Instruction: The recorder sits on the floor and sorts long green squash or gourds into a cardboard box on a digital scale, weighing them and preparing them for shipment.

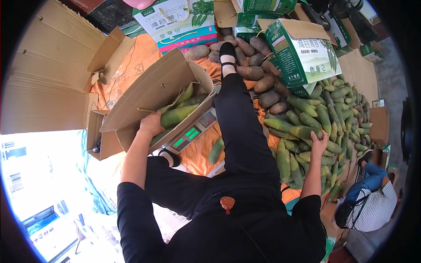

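On a weighing scale (192, 134) with lit green digits stands an open cardboard box (151, 94) with several green radishes (179, 115) lying in it. My left hand (152, 124) reaches into the box's near end, its fingers closed about the end of a radish; the fingertips are partly hidden. To the right, my right hand (319, 143) grips the tip of a long green radish (301, 131) on top of a large pile of green radishes (337, 107). A single radish (216, 151) lies on the orange sheet beside the scale.
Dark reddish radishes (265, 83) lie beyond my outstretched leg. A green-and-white carton (302, 57) rests at the pile's far edge, and more cartons (173, 19) stand at the back. Large cardboard sheets (48, 65) rise at left. Another person (368, 201) sits at far right.
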### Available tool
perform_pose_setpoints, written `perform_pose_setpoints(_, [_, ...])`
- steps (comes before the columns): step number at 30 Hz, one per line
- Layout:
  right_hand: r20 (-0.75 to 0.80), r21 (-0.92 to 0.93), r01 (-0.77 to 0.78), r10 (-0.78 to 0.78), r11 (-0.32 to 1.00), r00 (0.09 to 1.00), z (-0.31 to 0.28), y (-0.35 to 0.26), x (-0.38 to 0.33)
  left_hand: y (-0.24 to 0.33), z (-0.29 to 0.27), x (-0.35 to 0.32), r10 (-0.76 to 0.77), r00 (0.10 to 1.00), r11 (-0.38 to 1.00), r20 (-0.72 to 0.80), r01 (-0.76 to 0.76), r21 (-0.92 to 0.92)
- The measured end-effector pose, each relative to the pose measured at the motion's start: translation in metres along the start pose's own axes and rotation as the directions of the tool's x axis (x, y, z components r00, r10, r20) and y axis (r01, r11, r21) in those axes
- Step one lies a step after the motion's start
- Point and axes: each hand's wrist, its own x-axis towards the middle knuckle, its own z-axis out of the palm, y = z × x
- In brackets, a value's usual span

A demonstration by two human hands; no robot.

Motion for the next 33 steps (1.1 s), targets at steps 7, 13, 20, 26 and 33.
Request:
perform_pose_setpoints(7, [0.166,0.377,0.002,-0.070,0.926,0.984,0.027,-0.142,-0.008,-0.041,0.014,-0.015,-0.057,0.972,0.998,0.226,0.061,-0.012])
perform_pose_setpoints(13, [0.305,0.746,0.057,-0.416,0.663,0.857,0.075,-0.259,-0.044,-0.035,-0.012,-0.044,-0.044,0.999,0.973,0.012,0.045,-0.226])
perform_pose_setpoints(20, [0.439,0.784,0.088,-0.650,0.615,0.621,0.156,-0.346,-0.125,0.014,-0.057,-0.118,0.064,0.972,0.834,-0.226,-0.176,-0.522])
perform_pose_setpoints(26, [0.413,0.532,0.392,-0.634,0.750,0.653,0.230,-0.334,-0.163,0.029,-0.023,-0.123,0.141,0.962,0.884,-0.235,-0.229,-0.408])
perform_pose_setpoints(33, [0.322,0.548,0.384,-0.611,0.743,0.723,0.177,-0.280,-0.118,0.025,-0.016,-0.112,0.077,0.967,0.887,-0.241,-0.177,-0.426])
